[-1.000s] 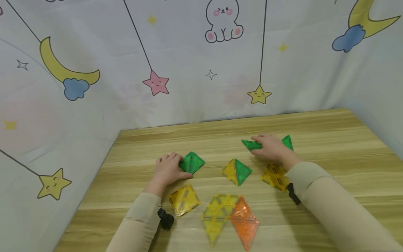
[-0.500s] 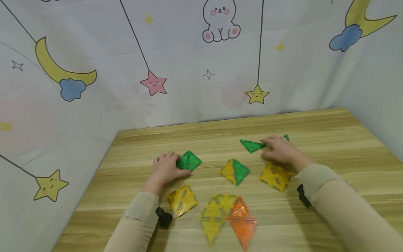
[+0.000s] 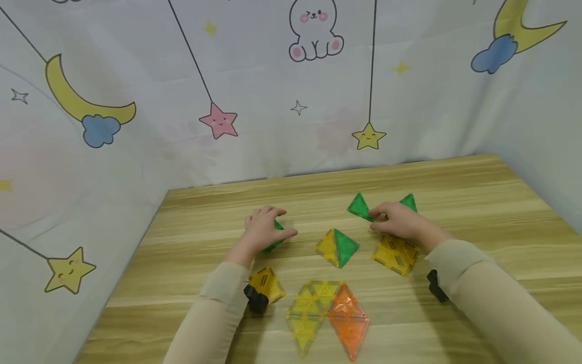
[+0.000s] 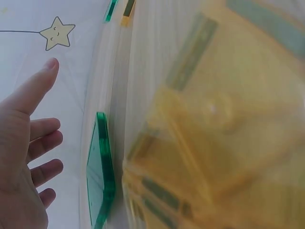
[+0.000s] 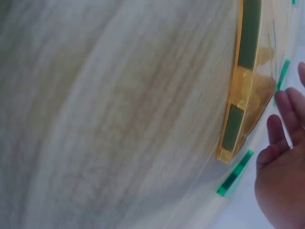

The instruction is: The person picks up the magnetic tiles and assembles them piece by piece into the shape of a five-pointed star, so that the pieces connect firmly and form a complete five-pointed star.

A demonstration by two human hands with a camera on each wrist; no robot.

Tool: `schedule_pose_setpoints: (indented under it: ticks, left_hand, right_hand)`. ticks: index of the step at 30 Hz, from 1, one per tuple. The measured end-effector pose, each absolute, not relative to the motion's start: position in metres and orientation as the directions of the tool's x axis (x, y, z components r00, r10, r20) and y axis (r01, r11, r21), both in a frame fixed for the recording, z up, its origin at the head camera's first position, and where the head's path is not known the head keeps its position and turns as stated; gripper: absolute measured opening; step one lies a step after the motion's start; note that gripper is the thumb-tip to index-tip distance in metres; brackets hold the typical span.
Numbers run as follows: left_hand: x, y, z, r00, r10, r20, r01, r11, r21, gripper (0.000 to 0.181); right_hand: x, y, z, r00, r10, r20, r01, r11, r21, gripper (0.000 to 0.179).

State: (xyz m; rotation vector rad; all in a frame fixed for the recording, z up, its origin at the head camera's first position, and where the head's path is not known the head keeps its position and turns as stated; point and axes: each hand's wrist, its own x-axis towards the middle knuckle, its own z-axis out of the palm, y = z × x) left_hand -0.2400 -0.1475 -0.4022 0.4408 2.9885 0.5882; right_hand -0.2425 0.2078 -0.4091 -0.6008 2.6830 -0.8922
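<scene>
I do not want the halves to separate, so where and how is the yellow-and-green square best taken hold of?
Probably pinch the square from above, by the left corner of its yellow half and the right corner of its green half. It lies flat and its seam separates those corners, so this should press the halves together.

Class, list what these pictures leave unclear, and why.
Head view: the left hand hides much of the green piece behind it.
Head view: a black device covers part of the left yellow square.
Left wrist view: the nearest yellow tile is blurred and runs past the right edge.
Right wrist view: the right edge cuts off part of the right hand.
</scene>
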Motion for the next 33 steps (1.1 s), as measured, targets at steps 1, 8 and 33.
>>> schedule_pose_setpoints:
  ticks: [1,8,33]
  left_hand:
    - [-0.241,-0.145,-0.402,-0.956,0.293,-0.016,0.265,0.885,0.383,0.068]
    - [-0.248,-0.126,-0.402,-0.938,0.345,-0.041,0.291,0.845,0.449,0.068]
    - [-0.258,-0.011,-0.401,-0.831,0.531,-0.164,0.425,0.797,0.43,0.058]
  right_hand:
    - [-0.242,0.208,-0.41,-0.882,-0.459,-0.104,-0.303,0.723,-0.621,0.047]
    - [-0.244,0.217,-0.407,-0.904,-0.425,-0.041,-0.32,0.739,-0.593,0.046]
    - [-0.245,0.261,-0.408,-0.938,-0.343,-0.043,-0.29,0.847,-0.445,0.05]
